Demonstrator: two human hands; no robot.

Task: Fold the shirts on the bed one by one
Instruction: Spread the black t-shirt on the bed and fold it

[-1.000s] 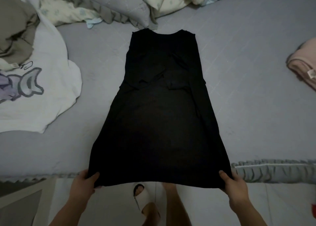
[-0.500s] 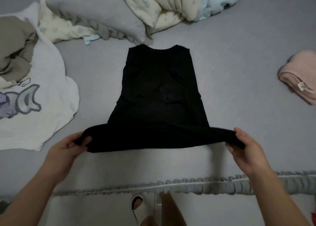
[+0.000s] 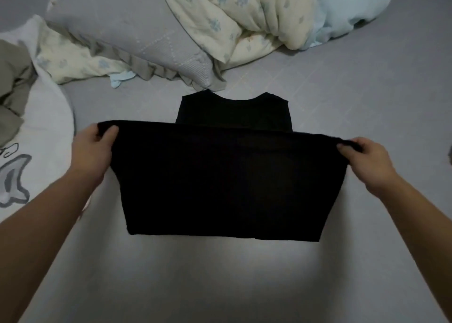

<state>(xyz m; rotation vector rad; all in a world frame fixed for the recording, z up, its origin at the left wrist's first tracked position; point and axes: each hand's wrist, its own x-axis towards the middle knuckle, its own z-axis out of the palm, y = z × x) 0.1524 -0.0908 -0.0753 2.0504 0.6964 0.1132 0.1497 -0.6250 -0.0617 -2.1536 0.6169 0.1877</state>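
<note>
Black shirt (image 3: pixel 227 183) on the grey bed sheet (image 3: pixel 220 281), its lower half doubled up over the body — only the collar and shoulders remain uncovered beyond the raised hem; seams and any print are lost in the dark fabric. Left hand (image 3: pixel 91 155) and right hand (image 3: pixel 364 162) each pinch one hem corner, fingers curled round the cloth. Left of the shirt, a white printed shirt (image 3: pixel 41 136) is cut off by the frame edge, with an olive garment (image 3: pixel 13 87) on it. Beyond the collar lie a ruffled grey pillow (image 3: pixel 132 31) and a floral quilt (image 3: pixel 244 21) (soft, crumpled). Half a second earlier the hem was nearer the bed edge, less of the body covered.
</note>
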